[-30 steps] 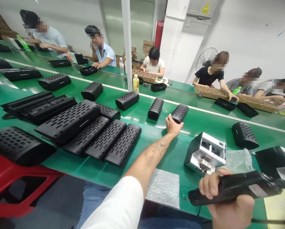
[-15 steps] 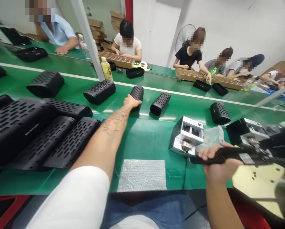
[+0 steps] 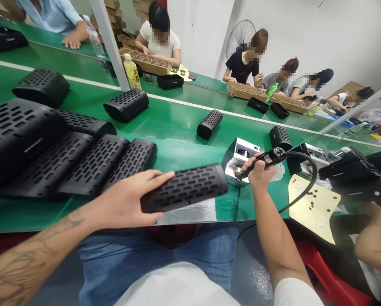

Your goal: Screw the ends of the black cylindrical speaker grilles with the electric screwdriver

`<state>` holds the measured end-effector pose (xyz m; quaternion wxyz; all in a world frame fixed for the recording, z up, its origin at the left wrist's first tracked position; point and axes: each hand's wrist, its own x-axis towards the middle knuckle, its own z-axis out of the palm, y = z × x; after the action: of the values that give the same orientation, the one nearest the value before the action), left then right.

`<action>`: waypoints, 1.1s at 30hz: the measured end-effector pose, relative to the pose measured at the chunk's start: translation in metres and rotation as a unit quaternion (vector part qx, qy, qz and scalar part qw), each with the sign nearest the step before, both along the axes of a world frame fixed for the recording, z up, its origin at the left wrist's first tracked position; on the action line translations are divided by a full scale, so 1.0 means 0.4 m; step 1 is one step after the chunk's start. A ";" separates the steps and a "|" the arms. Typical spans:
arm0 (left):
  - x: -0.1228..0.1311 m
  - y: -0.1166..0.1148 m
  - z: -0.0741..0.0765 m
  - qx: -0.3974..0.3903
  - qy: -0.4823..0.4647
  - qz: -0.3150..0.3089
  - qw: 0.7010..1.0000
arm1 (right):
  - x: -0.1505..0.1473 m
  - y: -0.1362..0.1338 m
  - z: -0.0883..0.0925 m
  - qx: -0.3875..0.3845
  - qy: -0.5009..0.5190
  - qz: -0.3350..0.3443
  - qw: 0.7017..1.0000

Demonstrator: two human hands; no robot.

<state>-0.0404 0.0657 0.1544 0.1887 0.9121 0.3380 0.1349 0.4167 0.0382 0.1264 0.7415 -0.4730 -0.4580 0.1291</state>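
Left grip (image 3: pixel 136 199), spread wide, clasps 1 slotted black casing (image 3: pixel 192 187); right grip (image 3: pixel 260 171) wraps around 1 corded black tool (image 3: pixel 272 157).

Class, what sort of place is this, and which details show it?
Probably a factory assembly line: workers along a green bench, repeated black perforated casings, and a corded tool in the right hand.

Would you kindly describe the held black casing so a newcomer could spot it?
On the near side of the green table, find the left hand above the jeans. It holds up the slotted black casing; similar casings nearby lie on the table.
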 end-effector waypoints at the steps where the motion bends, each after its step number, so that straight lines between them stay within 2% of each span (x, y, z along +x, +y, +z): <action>1: 0.006 -0.033 -0.034 0.004 0.004 -0.020 1.000 | -0.004 -0.005 0.001 0.006 0.001 -0.007 1.000; 4: 0.031 -0.071 -0.119 -0.005 0.026 -0.055 0.998 | -0.020 -0.035 0.015 0.021 0.006 -0.014 1.000; 6: 0.041 -0.070 -0.153 -0.013 0.039 -0.065 0.997 | -0.038 -0.081 0.032 0.028 0.012 -0.012 0.999; 9: 0.041 -0.065 -0.176 -0.022 0.033 -0.071 0.997 | -0.088 -0.186 0.064 0.038 0.033 0.032 0.998; 12: 0.037 -0.065 -0.186 -0.031 0.006 -0.071 0.997 | -0.159 -0.298 0.088 0.034 0.038 0.117 0.992; 15: 0.037 -0.066 -0.195 -0.034 -0.012 -0.071 0.997 | -0.229 -0.361 0.088 0.033 0.019 0.192 0.981; 17: 0.037 -0.065 -0.201 -0.038 -0.015 -0.073 0.997 | -0.262 -0.366 0.076 0.036 0.013 0.214 0.976; 20: 0.038 -0.064 -0.205 -0.046 -0.015 -0.072 0.996 | -0.280 -0.339 0.050 0.037 0.012 0.208 0.977; 24: 0.041 -0.067 -0.205 -0.048 -0.015 -0.064 0.997 | -0.255 -0.308 0.025 0.003 0.002 0.235 0.972; 29: 0.044 -0.074 -0.206 -0.057 -0.012 -0.052 0.997 | -0.232 -0.306 0.019 -0.042 -0.011 0.266 0.963; 33: 0.042 -0.078 -0.211 -0.060 -0.028 -0.052 0.997 | -0.242 -0.301 0.014 -0.001 -0.023 0.326 0.945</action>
<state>-0.0235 0.0346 0.0700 0.2587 0.9114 0.2926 0.1298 0.3198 -0.0821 0.1319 0.6480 -0.3010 -0.6037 0.3536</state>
